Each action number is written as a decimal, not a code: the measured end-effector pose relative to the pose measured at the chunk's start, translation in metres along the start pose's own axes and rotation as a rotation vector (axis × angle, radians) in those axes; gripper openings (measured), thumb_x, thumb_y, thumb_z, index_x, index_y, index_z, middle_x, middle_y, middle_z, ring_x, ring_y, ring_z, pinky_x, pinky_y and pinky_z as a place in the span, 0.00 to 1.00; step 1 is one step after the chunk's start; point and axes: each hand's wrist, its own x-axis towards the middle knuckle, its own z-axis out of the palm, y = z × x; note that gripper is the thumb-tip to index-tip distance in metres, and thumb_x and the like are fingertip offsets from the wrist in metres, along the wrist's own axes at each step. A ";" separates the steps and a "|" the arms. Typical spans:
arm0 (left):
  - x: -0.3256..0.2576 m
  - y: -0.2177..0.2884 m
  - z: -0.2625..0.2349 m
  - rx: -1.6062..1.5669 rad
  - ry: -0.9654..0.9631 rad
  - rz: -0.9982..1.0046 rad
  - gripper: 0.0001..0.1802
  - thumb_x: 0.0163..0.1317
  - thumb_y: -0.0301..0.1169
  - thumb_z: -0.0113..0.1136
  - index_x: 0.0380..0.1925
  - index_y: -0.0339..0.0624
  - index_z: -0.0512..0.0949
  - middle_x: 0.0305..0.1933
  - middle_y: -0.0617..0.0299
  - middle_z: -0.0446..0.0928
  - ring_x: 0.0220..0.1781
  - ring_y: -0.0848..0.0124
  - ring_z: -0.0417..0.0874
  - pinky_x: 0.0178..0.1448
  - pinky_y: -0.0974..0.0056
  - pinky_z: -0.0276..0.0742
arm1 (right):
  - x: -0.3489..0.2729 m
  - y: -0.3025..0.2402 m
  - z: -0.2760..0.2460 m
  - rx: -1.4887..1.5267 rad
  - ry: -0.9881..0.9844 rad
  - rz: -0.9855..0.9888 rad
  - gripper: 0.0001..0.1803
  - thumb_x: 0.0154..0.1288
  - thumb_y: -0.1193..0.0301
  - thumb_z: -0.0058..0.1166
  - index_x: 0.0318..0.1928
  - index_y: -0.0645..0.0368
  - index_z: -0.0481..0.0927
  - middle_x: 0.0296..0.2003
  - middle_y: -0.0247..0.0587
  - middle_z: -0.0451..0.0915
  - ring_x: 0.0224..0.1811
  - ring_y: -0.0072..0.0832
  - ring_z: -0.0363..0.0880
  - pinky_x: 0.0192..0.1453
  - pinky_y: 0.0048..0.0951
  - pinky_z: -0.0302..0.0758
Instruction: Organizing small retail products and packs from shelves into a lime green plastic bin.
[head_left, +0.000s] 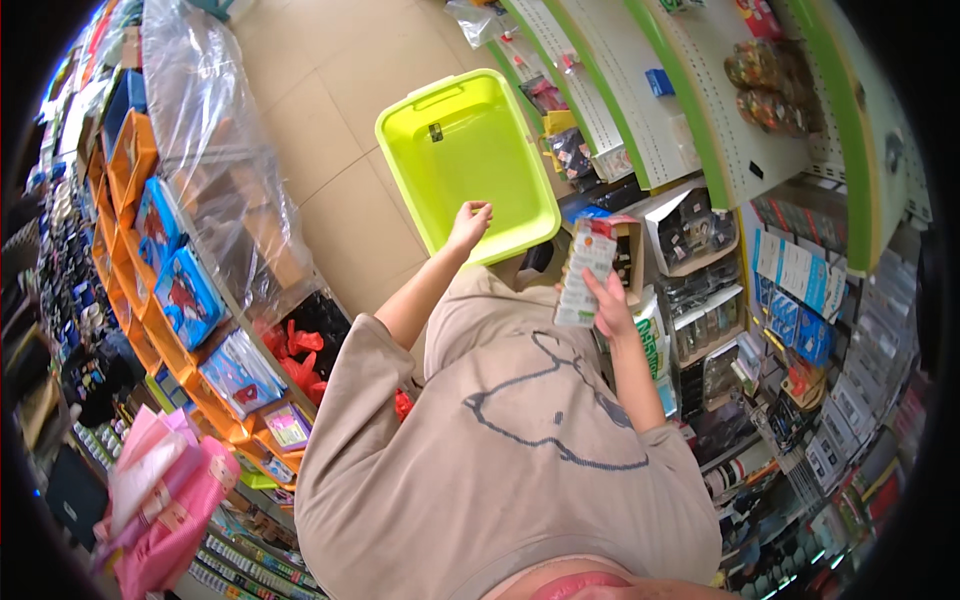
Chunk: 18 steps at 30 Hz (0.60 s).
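Two hands in the head view, and that's the only angle. The right hand (610,303) has the long pale pack (585,275), thumb and fingers closed along its edge, so that grip is narrow and taken up. The pack is in front of the person, right of the basin and near an open cardboard box (634,258). My guess is it's held near the middle of its length so it doesn't flop or tip, and broad side up because that's the easy way to see what's on it.

The left hand (473,222) hovers over the near part of the lime-green basin (455,195) with fingers loosely curled. Can't tell how tight, or if something tiny is tucked inside. The basin sits on the tiled floor (335,110) right by the feet, probably just to be within reach. Clear plastic sheeting (215,125) hangs over part of the left-hand rack, maybe against dust.

Labels-wise: the pack has a red end and rows of small print, too small to make out. There's a little dark sticker (435,132) inside the basin, same story. A white package (652,340) beside the right forearm has chunky green lettering, and blue packs (193,293) on the orange rack (130,165) carry colourful pictures.
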 end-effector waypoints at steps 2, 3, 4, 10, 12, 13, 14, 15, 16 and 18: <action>0.048 -0.012 -0.023 0.016 0.079 -0.024 0.21 0.67 0.39 0.59 0.52 0.36 0.73 0.43 0.55 0.81 0.39 0.72 0.79 0.46 0.65 0.77 | -0.006 0.005 -0.004 -0.008 0.039 0.040 0.20 0.73 0.71 0.52 0.62 0.60 0.67 0.49 0.45 0.80 0.48 0.40 0.84 0.52 0.43 0.83; 0.078 -0.024 -0.033 0.032 0.093 -0.034 0.21 0.65 0.39 0.60 0.52 0.37 0.74 0.44 0.53 0.81 0.41 0.70 0.81 0.49 0.63 0.77 | -0.012 0.007 -0.005 0.003 0.049 0.068 0.20 0.73 0.71 0.51 0.62 0.60 0.66 0.50 0.45 0.80 0.49 0.40 0.84 0.53 0.44 0.83; 0.109 -0.033 -0.042 0.031 0.076 -0.042 0.21 0.65 0.39 0.60 0.52 0.37 0.74 0.44 0.53 0.81 0.41 0.70 0.81 0.49 0.63 0.77 | -0.017 0.009 -0.005 0.001 0.079 0.097 0.21 0.73 0.72 0.51 0.63 0.60 0.66 0.50 0.45 0.80 0.50 0.40 0.83 0.54 0.45 0.83; 0.258 -0.072 -0.069 0.189 0.237 -0.165 0.24 0.58 0.40 0.65 0.51 0.41 0.77 0.48 0.47 0.81 0.53 0.57 0.82 0.59 0.57 0.76 | -0.037 0.030 0.013 0.105 0.294 0.152 0.23 0.71 0.75 0.53 0.63 0.59 0.64 0.49 0.43 0.79 0.50 0.38 0.83 0.55 0.56 0.81; 0.273 -0.064 -0.065 0.322 0.347 -0.128 0.25 0.55 0.40 0.66 0.51 0.39 0.77 0.49 0.45 0.81 0.53 0.54 0.82 0.59 0.57 0.76 | -0.045 0.035 0.011 0.138 0.328 0.190 0.23 0.71 0.76 0.53 0.63 0.59 0.64 0.49 0.44 0.79 0.51 0.39 0.82 0.55 0.57 0.81; 0.288 -0.065 -0.070 0.345 0.341 -0.081 0.26 0.54 0.39 0.66 0.51 0.37 0.75 0.48 0.44 0.81 0.51 0.52 0.83 0.57 0.55 0.77 | -0.044 0.036 0.010 0.179 0.328 0.220 0.23 0.70 0.76 0.53 0.63 0.59 0.64 0.49 0.46 0.79 0.52 0.40 0.82 0.55 0.58 0.81; 0.300 -0.067 -0.074 0.344 0.331 -0.092 0.26 0.54 0.39 0.66 0.51 0.37 0.75 0.48 0.44 0.81 0.51 0.52 0.83 0.57 0.55 0.77 | -0.041 0.035 0.013 0.176 0.341 0.227 0.23 0.70 0.76 0.53 0.63 0.59 0.64 0.49 0.46 0.79 0.52 0.40 0.82 0.55 0.58 0.81; 0.313 -0.068 -0.076 0.376 0.390 -0.082 0.26 0.54 0.39 0.66 0.50 0.36 0.74 0.47 0.43 0.81 0.49 0.50 0.83 0.56 0.54 0.77 | -0.039 0.032 0.017 0.171 0.346 0.244 0.23 0.70 0.76 0.54 0.62 0.59 0.64 0.48 0.47 0.79 0.51 0.41 0.82 0.55 0.58 0.81; 0.325 -0.070 -0.079 0.411 0.447 -0.073 0.26 0.54 0.38 0.66 0.50 0.35 0.73 0.46 0.42 0.81 0.48 0.49 0.83 0.55 0.53 0.78 | -0.038 0.033 0.021 0.168 0.354 0.261 0.23 0.70 0.76 0.54 0.62 0.60 0.64 0.48 0.49 0.79 0.50 0.42 0.82 0.55 0.57 0.81; 0.359 -0.074 -0.086 0.380 0.493 -0.049 0.27 0.53 0.38 0.67 0.49 0.34 0.72 0.46 0.41 0.80 0.49 0.48 0.82 0.55 0.52 0.77 | -0.034 0.039 0.022 0.140 0.358 0.272 0.23 0.69 0.76 0.54 0.62 0.60 0.64 0.47 0.52 0.80 0.49 0.45 0.83 0.54 0.57 0.81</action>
